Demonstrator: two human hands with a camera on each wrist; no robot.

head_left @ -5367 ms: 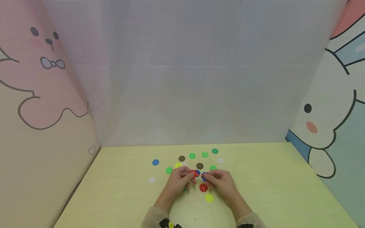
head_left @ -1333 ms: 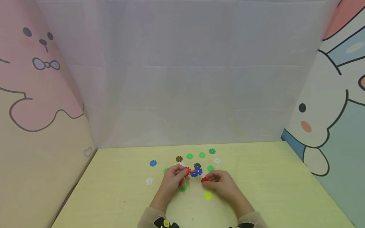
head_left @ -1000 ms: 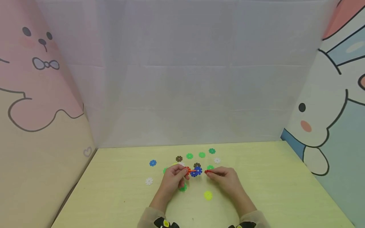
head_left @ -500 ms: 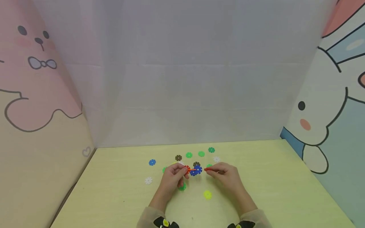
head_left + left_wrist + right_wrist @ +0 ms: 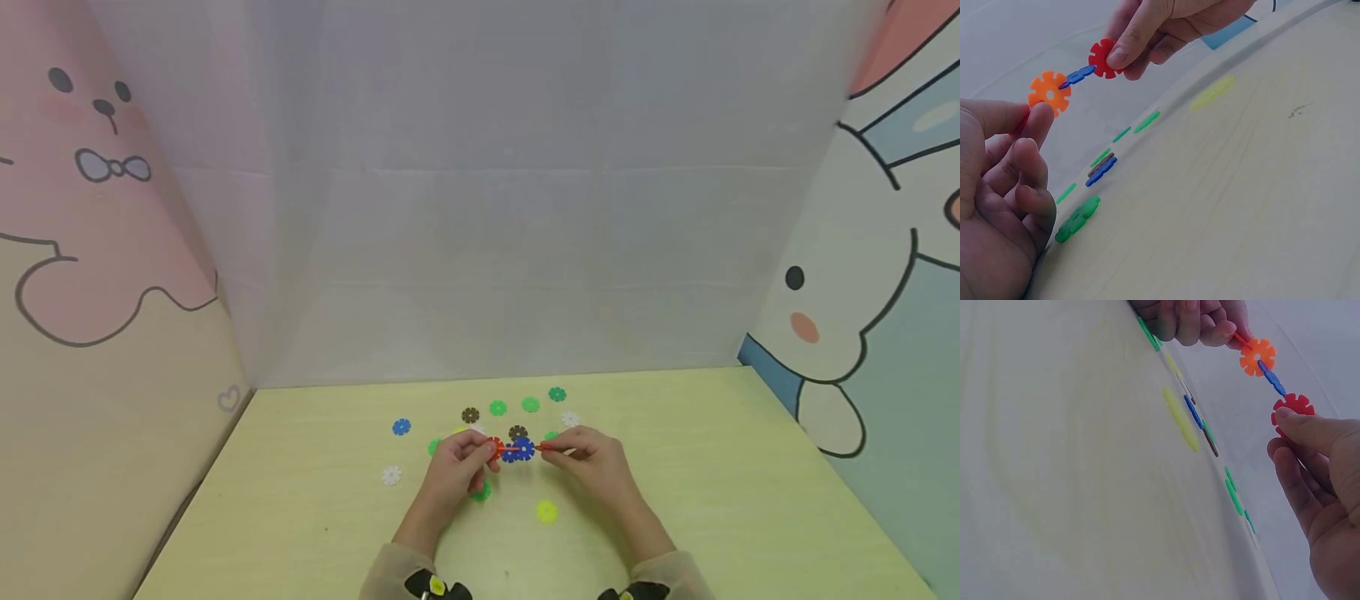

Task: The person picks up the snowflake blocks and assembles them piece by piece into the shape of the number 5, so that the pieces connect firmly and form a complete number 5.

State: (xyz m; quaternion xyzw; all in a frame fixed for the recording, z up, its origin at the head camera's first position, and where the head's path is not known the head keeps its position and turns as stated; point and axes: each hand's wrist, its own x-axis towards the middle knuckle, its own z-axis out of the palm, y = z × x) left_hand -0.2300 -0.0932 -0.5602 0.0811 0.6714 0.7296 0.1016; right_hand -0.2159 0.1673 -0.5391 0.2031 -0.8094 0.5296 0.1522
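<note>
My left hand (image 5: 453, 468) pinches a red notched plastic disc (image 5: 495, 447) between thumb and fingers. Joined to that disc is an orange disc (image 5: 1049, 82), and a blue disc (image 5: 1079, 76) is slotted into the orange one, edge-on in both wrist views. On the other side, my right hand (image 5: 594, 467) pinches a second red disc (image 5: 1298, 405) by its edge. The rim of this red disc meets the blue disc's free edge; whether the notches are engaged I cannot tell. Both hands hold the pieces above the table.
Loose notched discs lie around the hands on the pale table (image 5: 712, 483): several green ones (image 5: 531, 404), brown (image 5: 470, 415), white (image 5: 392, 475), blue (image 5: 402, 427) and yellow (image 5: 547, 511). A pale curtain (image 5: 480, 208) hangs behind, with cartoon-printed panels at both sides.
The right hand has let go of the blue disc, taken the red disc from the table, and brought it up to the blue disc's edge. The left hand keeps its hold.
</note>
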